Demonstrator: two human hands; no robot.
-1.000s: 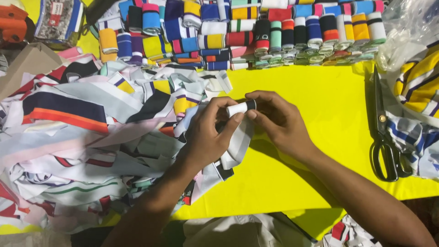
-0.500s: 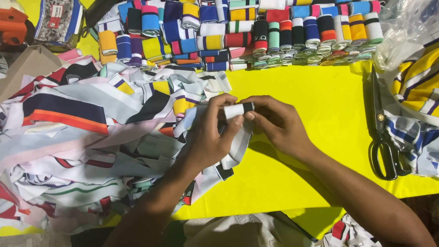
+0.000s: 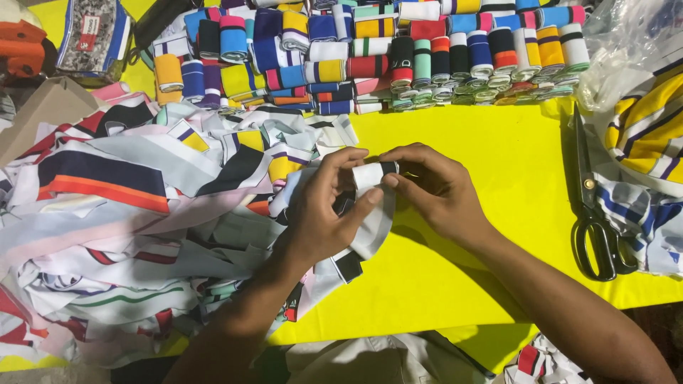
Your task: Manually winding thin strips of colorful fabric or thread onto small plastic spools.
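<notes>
Partly hidden, the fabric roll (image 3: 371, 174) sits between both hands' (image 3: 327, 206) fingers

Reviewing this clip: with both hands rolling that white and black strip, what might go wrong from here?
1. The left hand and right hand pinch a small white and black fabric roll by fingertips only; it may slip and unwind.
2. The strip's loose tail hangs toward the heap of loose strips and might snag there.
3. The black scissors lie beside the right forearm; a sideways move might knock them.
</notes>
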